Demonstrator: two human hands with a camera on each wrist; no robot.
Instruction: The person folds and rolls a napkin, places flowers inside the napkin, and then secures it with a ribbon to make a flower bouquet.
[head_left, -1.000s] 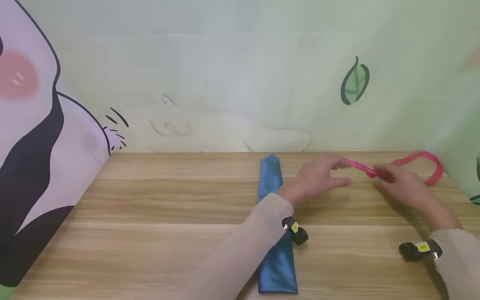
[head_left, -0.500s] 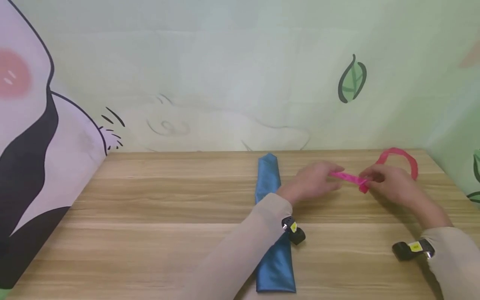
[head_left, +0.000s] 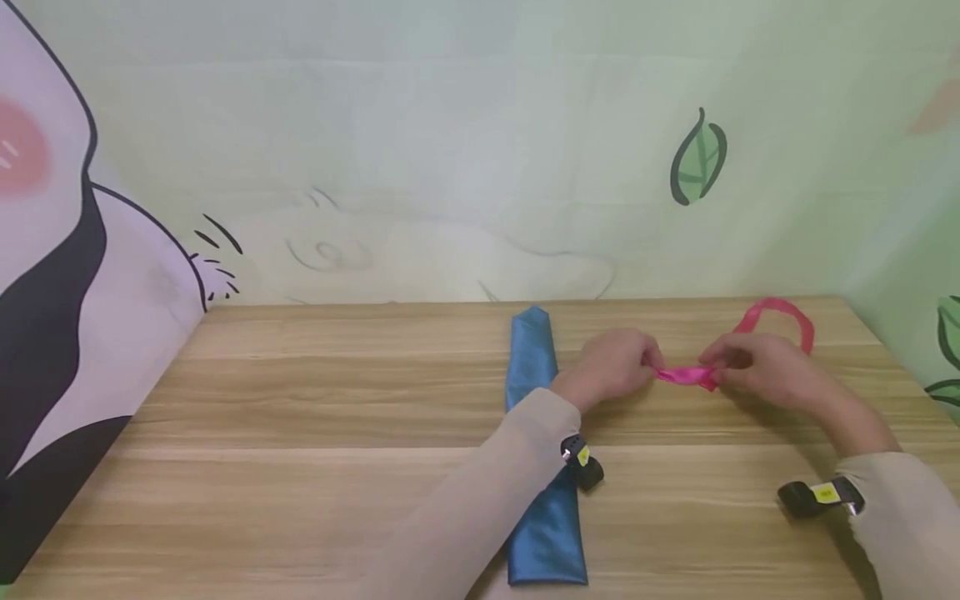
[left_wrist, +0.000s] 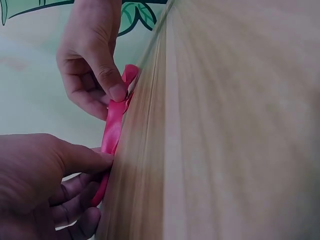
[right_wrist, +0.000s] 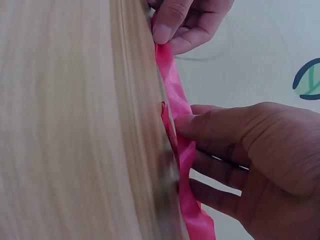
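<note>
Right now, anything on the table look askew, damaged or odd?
Nothing stands out. The pink ribbon loops and twists, but left fingers and right fingers pinch it, so that seems normal. The blue necktie lies flat, partly hidden by the left sleeve; no visible damage.

No words or numbers could be read. One small yellow label [head_left: 582, 455] sat on the left black wristband [head_left: 591, 477], and another yellow label [head_left: 826, 493] sat on the right black wristband [head_left: 798, 501] (anything printed on them was too tiny and blurry to make out).

Pink ribbon [head_left: 684, 377] partly hidden behind right hand [head_left: 772, 368]; 2 sleeves [head_left: 480, 500] cut off (head view).
</note>
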